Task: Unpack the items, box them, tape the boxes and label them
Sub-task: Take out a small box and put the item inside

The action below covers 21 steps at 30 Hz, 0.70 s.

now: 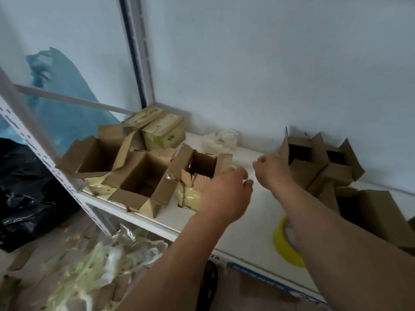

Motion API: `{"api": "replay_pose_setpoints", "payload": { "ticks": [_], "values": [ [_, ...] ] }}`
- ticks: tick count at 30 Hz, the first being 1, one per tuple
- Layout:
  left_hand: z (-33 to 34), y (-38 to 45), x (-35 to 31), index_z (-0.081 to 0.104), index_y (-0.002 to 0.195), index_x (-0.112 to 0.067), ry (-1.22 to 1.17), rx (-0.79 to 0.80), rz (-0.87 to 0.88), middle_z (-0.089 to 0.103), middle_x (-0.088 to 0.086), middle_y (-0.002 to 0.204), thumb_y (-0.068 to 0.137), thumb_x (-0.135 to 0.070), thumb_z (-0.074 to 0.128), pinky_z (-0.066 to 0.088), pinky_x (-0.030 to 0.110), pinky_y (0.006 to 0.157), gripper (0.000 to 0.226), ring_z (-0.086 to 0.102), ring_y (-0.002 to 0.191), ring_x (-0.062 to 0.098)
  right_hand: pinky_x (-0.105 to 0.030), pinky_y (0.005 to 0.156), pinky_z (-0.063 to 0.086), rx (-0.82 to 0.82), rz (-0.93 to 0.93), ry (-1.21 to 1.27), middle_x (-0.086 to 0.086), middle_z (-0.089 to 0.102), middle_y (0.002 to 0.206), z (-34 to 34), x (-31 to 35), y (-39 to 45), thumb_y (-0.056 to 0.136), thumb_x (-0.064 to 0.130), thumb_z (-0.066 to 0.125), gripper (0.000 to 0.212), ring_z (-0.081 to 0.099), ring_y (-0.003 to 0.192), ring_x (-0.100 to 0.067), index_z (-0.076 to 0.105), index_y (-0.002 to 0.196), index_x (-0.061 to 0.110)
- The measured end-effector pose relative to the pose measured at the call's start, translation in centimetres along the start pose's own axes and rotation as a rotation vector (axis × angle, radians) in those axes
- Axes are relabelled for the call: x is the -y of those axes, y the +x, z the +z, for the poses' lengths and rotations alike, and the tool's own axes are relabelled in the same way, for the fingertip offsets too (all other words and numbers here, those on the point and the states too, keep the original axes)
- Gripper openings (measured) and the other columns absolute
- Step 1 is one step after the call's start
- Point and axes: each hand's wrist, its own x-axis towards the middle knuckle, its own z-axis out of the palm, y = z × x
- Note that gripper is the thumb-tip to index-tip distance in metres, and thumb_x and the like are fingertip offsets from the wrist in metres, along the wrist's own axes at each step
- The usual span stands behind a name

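Observation:
A small torn cardboard box (202, 167) stands open on the white shelf (258, 212), with yellowish tape low on its front. My left hand (226, 189) hovers just right of it, back up and fingers curled down; motion blur hides whether it holds anything. My right hand (271, 169) is a little further right, its fingertips drawn together toward the left hand, with nothing plainly between them. A yellow tape roll (280, 241) lies on the shelf, partly under my right forearm. Two more open boxes (139, 176) (94, 156) sit to the left.
Two taped boxes (164, 131) stand at the back by the shelf post. Crumpled white wrapping (220, 138) lies near the wall. Open boxes (301, 151) (336, 158) and a larger box (377, 212) are on the right. A black bag (22, 187) and plastic wrapping (101, 254) lie on the floor.

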Motion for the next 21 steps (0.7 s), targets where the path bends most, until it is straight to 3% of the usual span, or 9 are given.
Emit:
{"api": "replay_pose_setpoints", "payload": {
  "ticks": [2, 4, 10, 13, 16, 19, 21],
  "values": [
    [2.2, 0.9, -0.4, 0.057, 0.127, -0.021, -0.031, 0.156, -0.041, 0.062, 0.0, 0.123, 0.101, -0.037, 0.046, 0.05, 0.035, 0.089, 0.033, 0.06, 0.105, 0.019, -0.032, 0.088, 0.043, 0.061, 0.05, 0.003, -0.013, 0.052, 0.135, 1.5, -2.1, 1.4, 0.096, 0.026, 0.047, 0.035, 0.054, 0.115, -0.031, 0.059, 0.124, 0.009],
    [4.0, 2.0, -0.5, 0.053, 0.133, -0.017, -0.042, 0.272, -0.08, 0.059, 0.004, 0.129, 0.102, -0.035, 0.045, 0.047, 0.034, 0.094, 0.037, 0.057, 0.114, 0.021, -0.036, 0.095, 0.043, 0.089, 0.081, -0.008, -0.012, 0.043, 0.146, 3.0, -3.5, 2.4, 0.096, 0.029, 0.049, 0.046, 0.049, 0.125, -0.032, 0.048, 0.138, 0.01],
    [6.5, 4.5, 0.7, 0.049, 0.132, -0.016, 0.215, 0.278, -0.234, 0.052, 0.005, 0.128, 0.102, -0.035, 0.038, 0.048, 0.043, 0.095, 0.038, 0.053, 0.116, 0.026, -0.035, 0.087, 0.047, 0.051, 0.168, 0.004, -0.014, 0.055, 0.131, 5.4, -5.4, 4.6, 0.091, 0.034, 0.062, 0.047, 0.055, 0.116, -0.032, 0.05, 0.127, 0.006],
    [6.2, 5.1, 1.2, 0.05, 0.128, -0.018, 0.263, 0.295, -0.31, 0.051, 0.004, 0.125, 0.1, -0.033, 0.036, 0.046, 0.046, 0.095, 0.035, 0.052, 0.115, 0.027, -0.03, 0.076, 0.044, 0.095, 0.16, 0.007, -0.01, 0.061, 0.119, 6.1, -6.1, 4.3, 0.092, 0.031, 0.061, 0.034, 0.06, 0.106, -0.03, 0.059, 0.117, 0.007],
    [6.1, 5.0, 1.0, 0.049, 0.129, -0.019, 0.212, 0.285, -0.318, 0.053, 0.004, 0.127, 0.099, -0.035, 0.038, 0.046, 0.046, 0.096, 0.036, 0.053, 0.115, 0.026, -0.03, 0.074, 0.044, 0.109, 0.11, 0.093, -0.005, 0.064, 0.111, 5.7, -6.6, 3.7, 0.092, 0.029, 0.057, 0.025, 0.059, 0.095, -0.023, 0.062, 0.11, 0.013],
    [5.7, 4.6, 0.7, 0.049, 0.132, -0.018, 0.161, 0.26, -0.304, 0.054, 0.004, 0.13, 0.101, -0.036, 0.038, 0.046, 0.045, 0.097, 0.038, 0.054, 0.116, 0.026, -0.031, 0.081, 0.044, 0.098, 0.126, 0.292, -0.002, 0.059, 0.118, 4.1, -6.4, 2.6, 0.095, 0.032, 0.057, 0.036, 0.055, 0.102, -0.021, 0.057, 0.126, 0.014],
    [5.3, 4.3, 0.6, 0.051, 0.13, -0.017, 0.126, 0.23, -0.291, 0.055, 0.004, 0.128, 0.101, -0.033, 0.038, 0.046, 0.042, 0.096, 0.035, 0.054, 0.115, 0.025, -0.033, 0.081, 0.045, 0.062, 0.132, 0.367, -0.002, 0.061, 0.113, 3.0, -6.6, 1.8, 0.094, 0.037, 0.058, 0.035, 0.057, 0.103, -0.023, 0.059, 0.12, 0.013]
  ]
}}
